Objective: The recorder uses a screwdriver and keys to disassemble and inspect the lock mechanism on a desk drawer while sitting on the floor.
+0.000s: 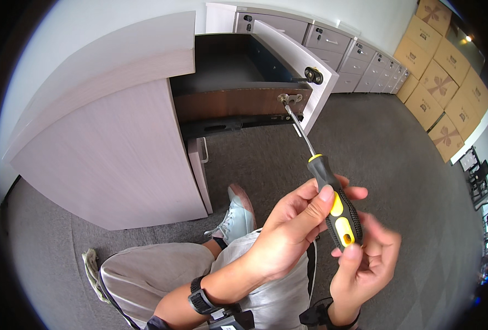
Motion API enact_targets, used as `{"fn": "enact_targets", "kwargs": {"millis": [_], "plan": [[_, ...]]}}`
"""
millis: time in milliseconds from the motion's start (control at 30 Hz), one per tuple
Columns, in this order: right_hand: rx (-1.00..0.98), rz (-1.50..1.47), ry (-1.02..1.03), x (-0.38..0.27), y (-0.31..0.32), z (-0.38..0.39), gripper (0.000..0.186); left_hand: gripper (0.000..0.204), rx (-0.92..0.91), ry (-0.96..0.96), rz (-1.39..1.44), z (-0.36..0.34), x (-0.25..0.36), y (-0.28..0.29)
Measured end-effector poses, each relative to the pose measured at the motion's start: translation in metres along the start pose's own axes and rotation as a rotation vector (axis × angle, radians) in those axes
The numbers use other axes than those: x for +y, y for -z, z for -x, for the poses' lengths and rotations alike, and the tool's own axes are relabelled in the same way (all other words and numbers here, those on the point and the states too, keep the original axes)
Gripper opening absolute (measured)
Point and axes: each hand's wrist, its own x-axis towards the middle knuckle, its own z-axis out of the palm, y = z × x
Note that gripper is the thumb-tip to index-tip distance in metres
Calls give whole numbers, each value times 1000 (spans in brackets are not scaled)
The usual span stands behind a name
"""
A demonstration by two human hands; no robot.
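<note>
A screwdriver (349,224) with a black and yellow handle slants up and left from my hands. My left hand (299,220) is closed round the front of its handle, thumb along the yellow part. My right hand (367,264) pinches the rear end of the handle between thumb and fingers. The tip meets a small metal bracket (293,99) on the brown side of a pulled-out drawer (227,104), close behind the drawer front (321,91). A black lock (313,75) sits on that front. The exact seat of the tip is too small to tell.
The drawer belongs to a light wood-grain cabinet (106,159) on the left. A row of similar cabinets (356,63) lines the wall behind. Stacked cardboard boxes (442,82) stand at the far right. My shoe (236,214) rests on grey carpet (409,159) beside the cabinet.
</note>
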Motion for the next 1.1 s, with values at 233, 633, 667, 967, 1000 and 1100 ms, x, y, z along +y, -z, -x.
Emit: {"fn": "enact_targets", "kwargs": {"millis": [233, 633, 667, 967, 1000, 1100], "plan": [[-255, 467, 447, -8, 14, -14, 33, 39, -22, 26, 8, 2, 2, 2], [-278, 411, 402, -5, 13, -13, 36, 41, 0, -13, -45, 5, 5, -4], [-258, 399, 423, -3, 12, -14, 41, 41, 18, 18, -106, 3, 6, -5], [-203, 343, 420, 6, 13, -10, 43, 44, 39, 16, 8, 2, 3, -8], [-241, 418, 518, 5, 14, -12, 45, 44, 40, 19, 10, 1, 4, -6], [-211, 338, 410, 5, 10, -11, 45, 43, 63, 24, -88, 1, 6, -4]]}}
